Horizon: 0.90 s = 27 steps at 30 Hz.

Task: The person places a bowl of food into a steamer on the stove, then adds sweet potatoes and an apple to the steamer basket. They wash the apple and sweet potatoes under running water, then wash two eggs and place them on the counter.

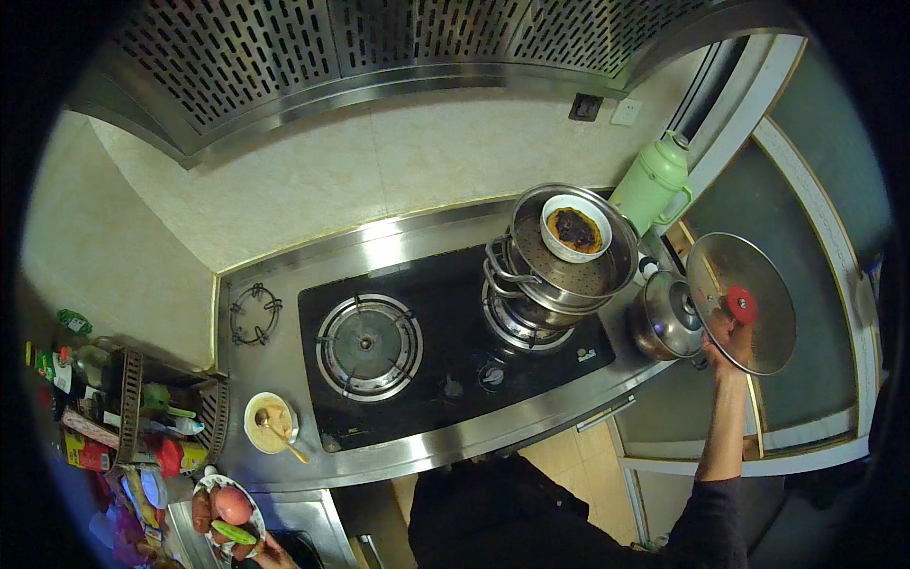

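My right hand (724,357) holds a glass pot lid (771,320) with a red knob (741,304), tilted up right of the stove. Part of the hand is behind the glass. At the lower left, my left hand (274,555) grips a plate (259,511) by its edge. It bears a tomato (233,506), a green cucumber piece (232,532) and brownish-red, elongated food (202,509). On the right burner stands an uncovered steel steamer pot (526,235), its perforated tray holding a white bowl (561,247) with dark-topped orange food (574,231).
A lidded steel pot (661,313) and a green thermos flask (654,181) stand right of the steamer. Left of the black gas hob (441,334) are a cup with a spoon (249,423) and a wire pot ring (237,316). A range hood (426,75) hangs above.
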Each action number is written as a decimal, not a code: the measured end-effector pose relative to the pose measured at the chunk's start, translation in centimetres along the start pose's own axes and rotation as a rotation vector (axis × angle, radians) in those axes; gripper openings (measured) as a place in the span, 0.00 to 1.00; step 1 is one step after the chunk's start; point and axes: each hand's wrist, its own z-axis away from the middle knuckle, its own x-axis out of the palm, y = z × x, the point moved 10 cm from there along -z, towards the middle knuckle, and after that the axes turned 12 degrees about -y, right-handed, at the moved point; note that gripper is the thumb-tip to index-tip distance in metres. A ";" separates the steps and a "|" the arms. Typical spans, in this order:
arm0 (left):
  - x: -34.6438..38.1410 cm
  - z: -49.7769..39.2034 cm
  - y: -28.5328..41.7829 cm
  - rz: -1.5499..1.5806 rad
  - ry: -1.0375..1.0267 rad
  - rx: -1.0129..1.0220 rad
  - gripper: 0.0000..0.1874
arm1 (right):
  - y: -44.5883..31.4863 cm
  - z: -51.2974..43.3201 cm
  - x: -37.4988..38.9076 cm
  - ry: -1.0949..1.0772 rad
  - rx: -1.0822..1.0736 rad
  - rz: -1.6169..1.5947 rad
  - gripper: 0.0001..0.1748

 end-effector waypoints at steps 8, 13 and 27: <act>10.5 12.7 3.8 -0.128 0.067 -0.226 0.24 | 2.6 -0.1 0.7 0.063 0.066 -0.089 0.21; 24.6 21.7 1.9 -0.293 0.027 -0.303 0.24 | 3.2 -0.6 1.6 0.024 0.215 -0.299 0.19; 39.6 29.6 -9.2 -0.044 -0.372 -0.511 0.34 | 0.1 -7.0 11.7 -0.331 0.170 0.442 0.23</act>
